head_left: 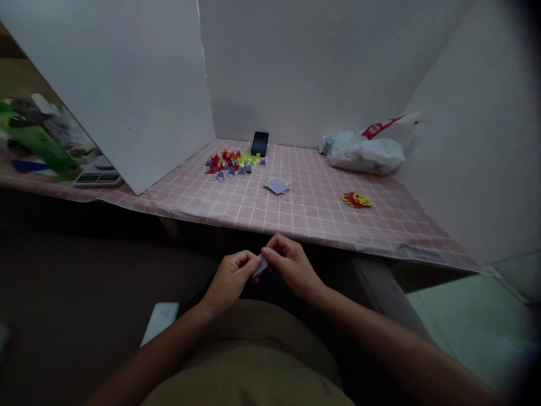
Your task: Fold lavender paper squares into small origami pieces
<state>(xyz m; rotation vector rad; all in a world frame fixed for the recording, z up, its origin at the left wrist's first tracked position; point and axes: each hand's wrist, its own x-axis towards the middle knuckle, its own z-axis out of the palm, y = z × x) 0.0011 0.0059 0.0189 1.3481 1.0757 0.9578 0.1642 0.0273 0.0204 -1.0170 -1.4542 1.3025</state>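
Between my hands, just in front of the table edge and above my lap, is a small folded piece of purple paper [260,266]. My left hand [232,277] pinches it from the left with thumb and fingers. On the other side, my right hand [291,264] grips its upper edge between thumb and forefinger. A stack of square paper sheets [277,186], purple on top with yellow-green beneath, lies on the table beyond my hands. Further back on the left is a cluster of small folded paper pieces [231,163] in red, orange, yellow and purple.
The pink checked tabletop [313,211] stands between white panels [308,73]. A black phone [260,144] lies at the back. To the right are a white plastic bag [367,151] and red-and-yellow cutouts [357,199]. A scale [99,177] sits at left; a pale-blue flat device [160,321] lies beside my left forearm.
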